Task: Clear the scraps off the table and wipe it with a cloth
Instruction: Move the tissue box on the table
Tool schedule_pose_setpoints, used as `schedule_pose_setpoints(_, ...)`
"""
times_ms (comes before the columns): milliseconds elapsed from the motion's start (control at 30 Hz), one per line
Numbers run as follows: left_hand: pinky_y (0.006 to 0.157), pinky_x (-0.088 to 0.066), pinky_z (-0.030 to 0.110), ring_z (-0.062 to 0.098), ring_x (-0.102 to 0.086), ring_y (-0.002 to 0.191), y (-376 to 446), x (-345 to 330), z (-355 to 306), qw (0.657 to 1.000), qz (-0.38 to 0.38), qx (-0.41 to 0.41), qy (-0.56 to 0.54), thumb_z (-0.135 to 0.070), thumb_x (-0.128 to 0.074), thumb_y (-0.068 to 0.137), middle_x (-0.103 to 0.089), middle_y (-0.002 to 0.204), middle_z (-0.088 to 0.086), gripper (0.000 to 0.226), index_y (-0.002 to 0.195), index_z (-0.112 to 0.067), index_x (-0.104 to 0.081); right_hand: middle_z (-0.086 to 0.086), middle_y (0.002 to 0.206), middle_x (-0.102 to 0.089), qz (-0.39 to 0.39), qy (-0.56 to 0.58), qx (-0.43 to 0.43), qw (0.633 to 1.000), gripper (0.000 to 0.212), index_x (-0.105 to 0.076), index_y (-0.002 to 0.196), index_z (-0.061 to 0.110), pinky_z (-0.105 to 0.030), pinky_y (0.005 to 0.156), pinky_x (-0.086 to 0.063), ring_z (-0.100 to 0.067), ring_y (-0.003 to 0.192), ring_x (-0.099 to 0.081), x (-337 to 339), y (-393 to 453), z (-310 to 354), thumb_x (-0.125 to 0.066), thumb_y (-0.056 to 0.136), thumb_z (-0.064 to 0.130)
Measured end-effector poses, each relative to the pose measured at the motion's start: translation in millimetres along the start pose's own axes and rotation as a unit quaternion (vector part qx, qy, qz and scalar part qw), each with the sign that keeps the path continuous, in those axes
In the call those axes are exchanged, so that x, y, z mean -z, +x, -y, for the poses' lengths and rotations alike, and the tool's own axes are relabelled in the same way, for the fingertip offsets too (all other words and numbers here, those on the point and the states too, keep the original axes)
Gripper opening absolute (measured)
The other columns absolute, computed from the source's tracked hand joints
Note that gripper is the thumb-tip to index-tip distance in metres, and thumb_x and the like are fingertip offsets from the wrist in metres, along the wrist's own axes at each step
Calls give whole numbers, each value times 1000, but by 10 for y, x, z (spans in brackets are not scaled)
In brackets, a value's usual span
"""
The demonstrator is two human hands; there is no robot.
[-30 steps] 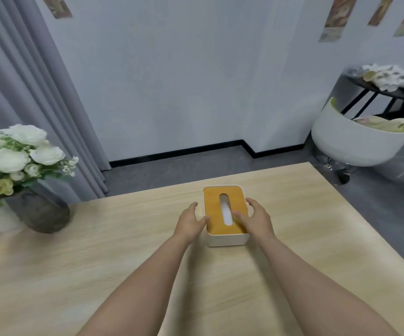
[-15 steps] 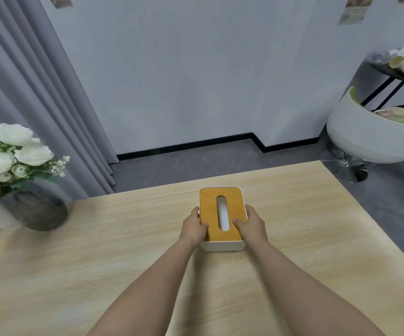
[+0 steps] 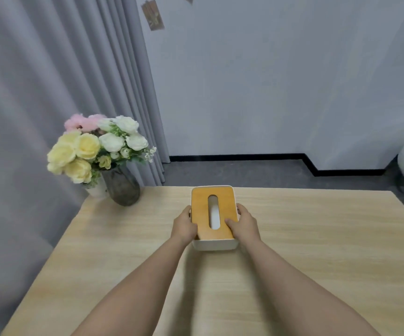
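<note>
1. Hands: your left hand point(image 3: 184, 225) and right hand point(image 3: 243, 224) clamp the tissue box point(image 3: 212, 215) between them, over the table point(image 3: 317, 238).
2. Lid may pop off under your thumbs.
3. Swinging left risks the vase point(image 3: 121, 186) beyond your left hand.

One wooden table point(image 3: 317, 238) is carrying one tissue box point(image 3: 212, 244) with a single slot in its orange lid, and one dark vase point(image 3: 121, 187) is holding one bunch of flowers point(image 3: 94, 146). Two hands are showing, the left hand point(image 3: 184, 226) and the right hand point(image 3: 244, 225). One grey curtain point(image 3: 50, 81) is hanging behind, and one picture point(image 3: 153, 15) is sticking to the wall.
</note>
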State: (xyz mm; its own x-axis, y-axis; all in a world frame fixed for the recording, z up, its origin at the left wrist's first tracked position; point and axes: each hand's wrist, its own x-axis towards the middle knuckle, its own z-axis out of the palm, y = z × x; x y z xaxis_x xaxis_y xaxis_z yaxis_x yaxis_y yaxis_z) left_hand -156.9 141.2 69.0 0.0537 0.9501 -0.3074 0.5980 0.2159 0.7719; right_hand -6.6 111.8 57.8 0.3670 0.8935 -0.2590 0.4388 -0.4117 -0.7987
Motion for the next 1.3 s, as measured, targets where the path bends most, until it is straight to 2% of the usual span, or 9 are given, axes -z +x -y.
schedule_pose_setpoints(67, 65, -36, 20, 18, -48, 97, -12, 289, 196, 1000, -15, 13, -1, 7, -46, 89, -57, 113, 9, 43, 131, -4, -47, -6, 131, -55, 18, -7, 14, 1000, 48, -44, 135, 14, -33, 94, -42, -27, 117, -52, -262, -87, 184, -60, 89, 14)
schedule_pose_setpoints(133, 76, -34, 21, 24, -52, 112, -25, 590, 415, 999, -23, 21, -5, 6, -47, 89, -57, 126, 11, 42, 129, -7, -48, -6, 131, -55, 32, -12, 24, 999, 48, -44, 134, 14, -32, 93, -41, -26, 117, -53, -556, -172, 370, -59, 89, 14)
schedule_pose_setpoints(267, 76, -35, 21, 25, -51, 117, -9, 1190, 894, 999, -38, 34, -11, 5, -48, 88, -56, 128, 11, 46, 132, -9, -47, -6, 131, -55, 55, -18, 28, 998, 47, -44, 135, 13, -31, 93, -40, -27, 118, -52, -1182, -348, 736, -59, 90, 13)
schedule_pose_setpoints(367, 83, -40, 23, 26, -51, 119, 50, 1607, 1234, 998, -43, 50, -6, 3, -48, 90, -56, 131, 10, 54, 140, -15, -41, -7, 131, -55, 69, -18, 31, 997, 47, -45, 134, 14, -33, 95, -41, -27, 117, -53, -1648, -453, 963, -59, 89, 13)
schedule_pose_setpoints(467, 81, -37, 21, 24, -50, 119, 120, 1951, 1537, 997, -49, 55, -14, 3, -47, 90, -56, 130, 9, 52, 139, -14, -42, -5, 130, -56, 80, -19, 39, 996, 48, -45, 134, 15, -31, 94, -41, -26, 116, -53, -2059, -524, 1155, -60, 88, 13)
schedule_pose_setpoints(633, 80, -39, 22, 21, -51, 117, 246, 2389, 1989, 997, -44, 58, -11, 4, -47, 90, -56, 129, 6, 49, 134, -15, -45, -4, 125, -57, 99, -12, 50, 994, 44, -46, 132, 15, -23, 79, -39, -19, 97, -56, -2592, -608, 1373, -57, 89, 9)
schedule_pose_setpoints(733, 96, -41, 28, 20, -46, 126, 351, 2568, 2186, 998, -33, 57, -5, 1, -51, 89, -52, 136, 4, 55, 140, -17, -41, -4, 124, -57, 99, -10, 48, 994, 44, -45, 132, 15, -22, 77, -39, -15, 89, -53, -2822, -607, 1440, -56, 90, 7)
schedule_pose_setpoints(900, 103, -37, 30, 21, -42, 131, 529, 2740, 2409, 998, -28, 62, -7, 1, -50, 90, -47, 141, 4, 58, 144, -17, -37, -2, 123, -58, 91, -7, 43, 995, 45, -45, 132, 17, -28, 84, -45, -19, 96, -58, -3106, -618, 1505, -57, 90, 8)
schedule_pose_setpoints(1300, 105, -40, 38, 24, -46, 126, 605, 2703, 2657, 997, -26, 45, -54, -3, -48, 94, -46, 142, 4, 56, 145, -22, -33, -2, 135, -50, 86, -1, 39, 996, 56, -38, 138, 17, -34, 99, -44, -23, 116, -53, -3274, -561, 1398, -60, 88, 10)
